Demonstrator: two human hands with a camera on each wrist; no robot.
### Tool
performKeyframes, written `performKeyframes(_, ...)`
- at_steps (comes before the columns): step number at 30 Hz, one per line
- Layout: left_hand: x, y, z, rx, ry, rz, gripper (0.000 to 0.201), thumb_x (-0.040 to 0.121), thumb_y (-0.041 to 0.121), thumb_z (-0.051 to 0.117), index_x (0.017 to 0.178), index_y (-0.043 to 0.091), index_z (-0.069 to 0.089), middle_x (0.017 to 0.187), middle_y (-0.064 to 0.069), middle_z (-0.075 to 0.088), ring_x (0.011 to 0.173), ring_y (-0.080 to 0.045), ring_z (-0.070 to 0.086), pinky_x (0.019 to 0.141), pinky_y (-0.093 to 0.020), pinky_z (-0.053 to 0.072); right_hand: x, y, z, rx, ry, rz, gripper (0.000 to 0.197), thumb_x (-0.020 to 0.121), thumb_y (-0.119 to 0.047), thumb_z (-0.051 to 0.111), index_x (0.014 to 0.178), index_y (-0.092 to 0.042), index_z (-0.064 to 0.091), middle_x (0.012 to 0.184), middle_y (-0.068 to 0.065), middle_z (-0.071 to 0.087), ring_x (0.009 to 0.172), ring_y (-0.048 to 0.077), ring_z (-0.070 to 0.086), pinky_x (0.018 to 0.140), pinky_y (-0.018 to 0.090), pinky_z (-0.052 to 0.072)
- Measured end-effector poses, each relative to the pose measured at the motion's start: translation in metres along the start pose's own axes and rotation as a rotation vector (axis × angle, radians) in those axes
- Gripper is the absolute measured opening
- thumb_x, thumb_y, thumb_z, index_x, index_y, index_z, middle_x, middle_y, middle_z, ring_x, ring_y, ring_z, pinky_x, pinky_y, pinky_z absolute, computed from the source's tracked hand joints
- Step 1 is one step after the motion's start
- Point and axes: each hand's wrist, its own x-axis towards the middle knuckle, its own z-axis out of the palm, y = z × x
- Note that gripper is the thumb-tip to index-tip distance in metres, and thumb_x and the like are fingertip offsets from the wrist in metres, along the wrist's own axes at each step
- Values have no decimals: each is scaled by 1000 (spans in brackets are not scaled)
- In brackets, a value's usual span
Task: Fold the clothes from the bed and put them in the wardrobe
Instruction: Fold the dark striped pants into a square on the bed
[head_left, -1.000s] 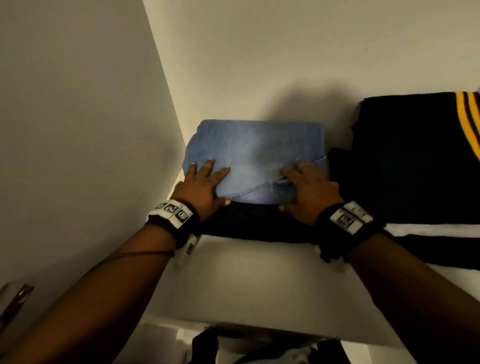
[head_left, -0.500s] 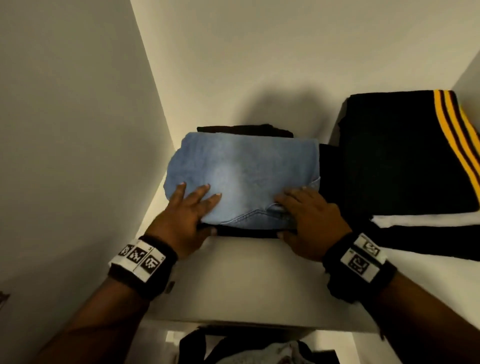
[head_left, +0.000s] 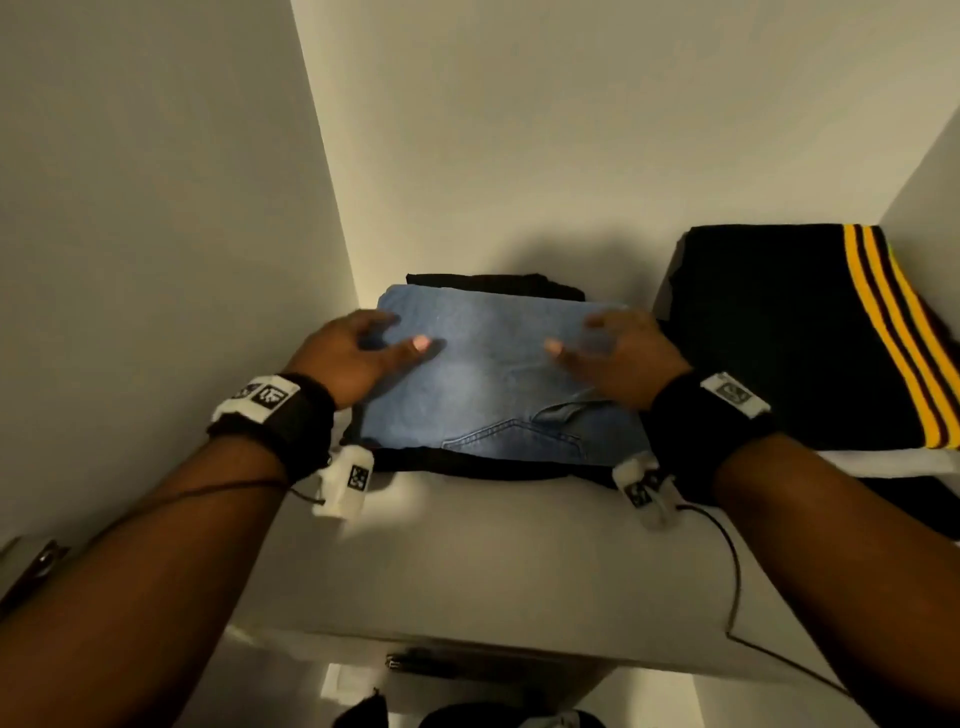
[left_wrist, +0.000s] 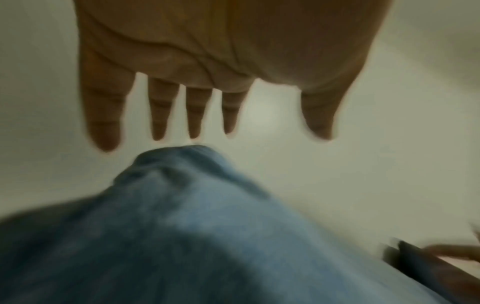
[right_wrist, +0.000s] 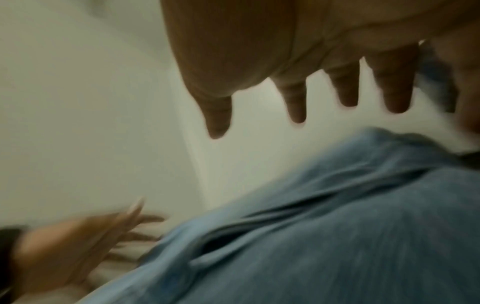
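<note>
White wardrobe shelf (head_left: 467, 561) bears 2 clothing stacks: black garment (head_left: 483, 470), black-and-white pile (head_left: 909, 499).

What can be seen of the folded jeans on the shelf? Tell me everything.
The folded jeans are light blue denim, faded paler toward the middle, folded into a flat rectangle with a stitched back pocket facing up at the near edge. They lie on a folded black garment at the left end of the white wardrobe shelf, near the side wall. The left hand and right hand are over their far corners, fingers straight; the wrist views show a gap beneath them.
</note>
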Motion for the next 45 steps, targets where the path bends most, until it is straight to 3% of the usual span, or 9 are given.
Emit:
performKeyframes(3,20,-10,5,-127,-31,-217,125,54,72,88,155,22,34,155,-9,45,133,-31,53,111,-44,44,40,18,8,228,15,190,123,62,-61,88,157,-20,20,158,14,33,140,35,41,115,48,38)
performKeyframes(8,34,-16,20,-219,-192,-170,61,79,34,87,131,15,60,116,-3,69,102,-17,63,87,-29,49,69,46,25,251,-69,108,97,66,-41,93,147,-15,46,147,7,54,133,27,52,113,38,40)
performKeyframes(12,40,-22,17,-89,-71,-68,79,75,50,86,141,26,50,138,-3,60,119,-22,58,97,-32,42,67,44,26,279,49,105,107,62,-45,93,150,-19,38,147,6,53,131,28,53,111,43,44)
performKeyframes(16,34,-7,16,382,24,-41,142,58,69,86,157,39,-12,162,-14,25,145,-41,33,117,-54,33,50,23,23,-32,70,211,131,68,-63,82,158,-38,-10,164,13,17,147,41,28,115,57,34)
performKeyframes(21,30,67,41,951,-190,401,141,48,85,78,158,44,-2,169,-7,-2,154,-40,-2,123,-60,9,39,-39,30,-477,-182,-243,145,47,-92,67,152,-45,-21,168,-1,-16,154,37,-8,120,65,14)
performKeyframes(28,44,55,63,970,-372,8,157,40,88,78,148,50,-30,159,5,-41,143,-48,-36,114,-78,2,45,-19,37,-542,-301,-47,161,27,-103,60,152,-45,-24,162,-6,-35,148,38,-31,114,75,-4)
performKeyframes(31,32,66,63,968,-335,-34,156,42,86,79,155,44,-21,163,-1,-33,146,-51,-27,114,-77,8,35,-22,29,-524,-285,-31,155,41,-99,63,153,-41,-26,162,-3,-36,148,40,-30,114,75,-7)
performKeyframes(35,-19,62,77,925,-194,267,102,73,66,74,157,32,26,159,-7,34,143,-35,37,112,-55,39,-13,-25,41,-510,-198,-258,127,60,-93,58,158,-39,-3,169,4,5,153,37,9,116,73,7)
performKeyframes(45,-87,-1,124,867,-175,149,134,60,80,75,159,43,-8,169,2,-15,154,-39,-13,119,-68,-5,-65,17,80,-620,-232,-350,134,58,-82,74,157,-43,-8,167,1,-21,152,41,-16,116,71,-1)
